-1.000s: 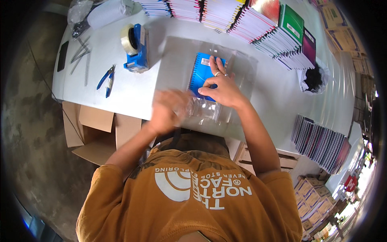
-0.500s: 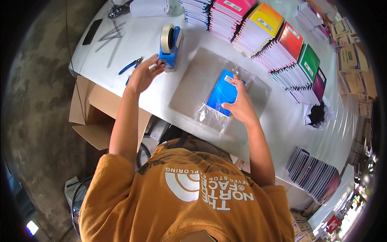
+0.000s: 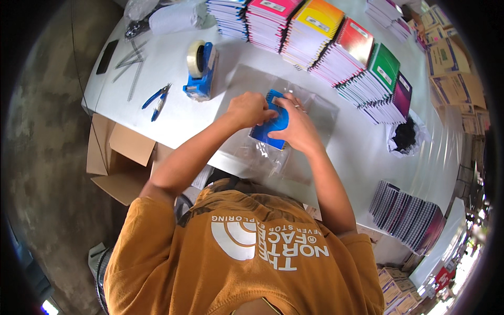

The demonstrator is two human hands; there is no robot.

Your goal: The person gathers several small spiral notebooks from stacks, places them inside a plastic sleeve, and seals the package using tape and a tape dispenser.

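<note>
Both hands meet over a blue notebook (image 3: 270, 119) near the tabletop's front edge. I see the left hand (image 3: 251, 109) closed in a pinch at the notebook's upper corner, fingers curled tight on something too small to tell, while the right hand (image 3: 297, 127) lies spread across the cover, pressing it flat, most likely to steady it. The notebook sits half inside a clear bag (image 3: 262, 155) on a sheet of plastic (image 3: 315, 113), the bag's loose end trailing toward the front edge. A blue tape dispenser (image 3: 201, 71) stands just left of the sheet, within easy reach; blue pliers (image 3: 156, 100) lie further left. Stacks of coloured notebooks (image 3: 336, 47) line the tabletop's far edge — apparently stock. A cardboard box (image 3: 118, 157) sits open below the front-left corner.
</note>
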